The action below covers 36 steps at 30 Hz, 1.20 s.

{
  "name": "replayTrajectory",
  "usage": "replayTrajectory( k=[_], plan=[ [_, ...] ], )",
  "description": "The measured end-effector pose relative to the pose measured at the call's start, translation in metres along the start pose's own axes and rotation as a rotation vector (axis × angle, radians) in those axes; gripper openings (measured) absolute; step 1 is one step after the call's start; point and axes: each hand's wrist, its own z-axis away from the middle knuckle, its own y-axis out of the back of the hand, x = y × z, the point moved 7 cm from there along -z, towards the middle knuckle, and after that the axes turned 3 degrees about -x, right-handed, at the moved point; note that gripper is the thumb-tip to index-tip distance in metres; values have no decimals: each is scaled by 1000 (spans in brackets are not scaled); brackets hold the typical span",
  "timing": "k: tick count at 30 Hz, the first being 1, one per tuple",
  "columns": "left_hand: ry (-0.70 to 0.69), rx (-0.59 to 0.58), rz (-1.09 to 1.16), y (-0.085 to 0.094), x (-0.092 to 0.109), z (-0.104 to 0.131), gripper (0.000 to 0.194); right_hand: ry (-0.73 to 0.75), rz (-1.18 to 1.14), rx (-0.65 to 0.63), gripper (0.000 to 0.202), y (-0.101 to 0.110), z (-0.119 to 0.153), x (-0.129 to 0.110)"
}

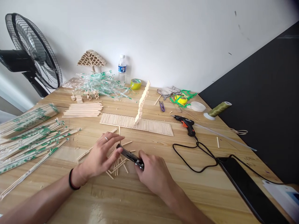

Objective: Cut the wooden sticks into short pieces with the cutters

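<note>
My right hand [153,172] is wrapped around a dark hand cutter [129,154] with a silver metal part near my fingers. The cutter's far end points left, toward my left hand [100,155]. That hand has its fingers stretched out, and its thumb is at the cutter's end. A thin wooden stick [120,130] shows just beyond the left fingertips; whether they touch it I cannot tell. Short cut sticks [116,168] lie scattered beneath both hands. Behind them lies a flat panel of sticks [158,127], with a jagged upright stick piece [142,104] standing on it.
A glue gun [187,123] with a looping cord and a black phone-like slab [247,189] lie right. Wrapped chopsticks [30,140] and a row of bare sticks [81,109] lie left. Plastic wrappers [100,84], a bottle [122,70] and a fan [35,46] stand behind.
</note>
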Motion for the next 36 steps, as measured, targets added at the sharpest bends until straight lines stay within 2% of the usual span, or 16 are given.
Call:
replayTrajectory(
  k=[4, 7, 13, 16, 20, 25, 27, 30, 33, 36],
  plan=[
    [173, 85, 109, 7, -21, -1, 23, 9, -35, 21, 5, 3, 0, 3],
    [195, 78, 162, 5, -25, -2, 19, 89, -138, 113, 8, 7, 2, 2],
    [25, -197, 251, -17, 5, -2, 21, 307, -389, 339, 38, 23, 12, -2],
    [-65, -246, 253, -20, 19, -1, 22, 384, -455, 381, 29, 26, 14, -4],
    [-65, -274, 266, -21, 21, 0, 22, 375, -455, 447, 22, 31, 15, -2],
    [-101, -302, 313, -20, 25, 1, 23, 464, -504, 391, 23, 34, 16, -9],
    [-63, -339, 371, -20, 24, 2, 20, 482, -518, 380, 19, 34, 17, -11],
    [103, -393, 495, -20, 16, 3, 13, 453, -572, 401, 15, 33, 17, -8],
    [193, -314, 471, -14, 0, 0, 13, 407, -585, 475, 16, 34, 17, -2],
    [239, -116, 148, 0, -31, -2, 13, 353, -564, 524, 18, 36, 17, 6]
  ],
)
